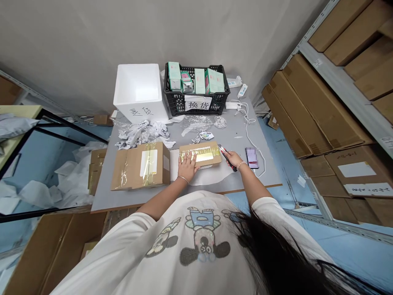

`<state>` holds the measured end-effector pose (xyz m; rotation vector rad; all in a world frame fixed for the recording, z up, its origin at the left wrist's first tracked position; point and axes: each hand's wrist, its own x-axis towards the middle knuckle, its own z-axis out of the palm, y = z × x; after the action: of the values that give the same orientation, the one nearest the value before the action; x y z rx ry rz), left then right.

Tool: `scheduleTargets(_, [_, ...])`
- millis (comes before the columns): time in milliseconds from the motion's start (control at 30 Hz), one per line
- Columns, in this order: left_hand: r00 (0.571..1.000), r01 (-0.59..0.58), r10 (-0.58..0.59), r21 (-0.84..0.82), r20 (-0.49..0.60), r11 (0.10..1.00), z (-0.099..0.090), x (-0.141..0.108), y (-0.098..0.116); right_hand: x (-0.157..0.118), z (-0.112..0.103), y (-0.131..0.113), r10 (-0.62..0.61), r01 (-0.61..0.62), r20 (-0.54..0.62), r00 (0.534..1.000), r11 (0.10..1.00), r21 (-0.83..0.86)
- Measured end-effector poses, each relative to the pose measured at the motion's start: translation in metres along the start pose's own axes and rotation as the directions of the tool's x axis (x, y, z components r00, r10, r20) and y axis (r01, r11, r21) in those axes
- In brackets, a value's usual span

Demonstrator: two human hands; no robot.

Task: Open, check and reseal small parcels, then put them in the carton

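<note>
A small cardboard box (216, 159) sealed with yellowish tape lies on a white sheet (211, 178) near the table's front. My left hand (187, 167) rests on its left part with fingers spread. In my right hand (235, 159) is a red and black utility knife (229, 158), its blade at the box's right end. Whether the blade touches the tape I cannot tell. To the left stands a larger taped cardboard box (130, 166) with a white label. A phone (252, 158) lies right of my right hand, plugged into a white cable.
At the back of the grey table (266, 167) stand a white foam box (138, 92) and a black crate (197, 102) holding several green cartons. Crumpled plastic wrap (143, 133) lies before them. A power strip (232, 105) sits back right. Shelves with cardboard boxes (313, 110) flank the right side.
</note>
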<state>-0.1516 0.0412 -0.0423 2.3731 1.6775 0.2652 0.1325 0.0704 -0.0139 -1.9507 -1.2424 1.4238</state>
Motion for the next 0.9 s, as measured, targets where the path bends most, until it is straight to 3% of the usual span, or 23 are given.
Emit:
scheduleTargets(233, [1.000, 0.027, -0.027, 0.017, 0.014, 0.999, 0.000, 0.000, 0.003, -0.002, -0.013, -0.006, -0.001, 0.012, 0.064, 0.998, 0.986, -0.168])
scheduleTargets(467, [0.999, -0.006, 0.003, 0.052, 0.046, 0.999, -0.001, -0.001, 0.002, -0.019, -0.022, -0.004, -0.004, 0.056, 0.125, 0.992, 0.910, -0.412])
scheduleTargets(800, [0.998, -0.035, 0.032, 0.063, 0.062, 0.997, -0.003, -0.002, 0.000, -0.048, -0.025, 0.021, -0.005, 0.075, 0.137, 0.991, 0.855, -0.513])
scheduleTargets(900, [0.999, -0.023, 0.022, 0.030, 0.045, 0.999, -0.002, -0.001, 0.001, -0.051, -0.029, 0.041, -0.055, 0.055, 0.010, 0.998, 0.915, -0.400])
